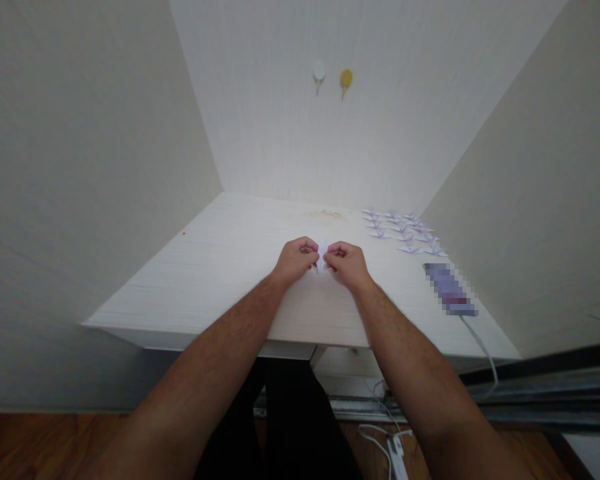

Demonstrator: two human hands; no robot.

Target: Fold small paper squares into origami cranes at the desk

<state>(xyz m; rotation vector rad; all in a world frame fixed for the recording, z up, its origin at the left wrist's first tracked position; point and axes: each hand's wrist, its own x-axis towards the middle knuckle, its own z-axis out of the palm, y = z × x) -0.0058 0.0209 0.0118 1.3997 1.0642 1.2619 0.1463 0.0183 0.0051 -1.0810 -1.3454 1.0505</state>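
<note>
Between my hands, above the white desk, is a small piece of folded white paper. My left hand pinches its left side with thumb and fingers. From the other side, my right hand pinches the right edge in the same way. The paper looks narrow and pointed at its lower end; its exact folds are too small to make out. Several folded white paper cranes stand in rows at the back right of the desk.
A phone-like device, blurred out, lies at the right with a white cable running over the desk edge. Walls rise at the left, back and right. Two hooks hang on the back wall. A power strip lies on the floor.
</note>
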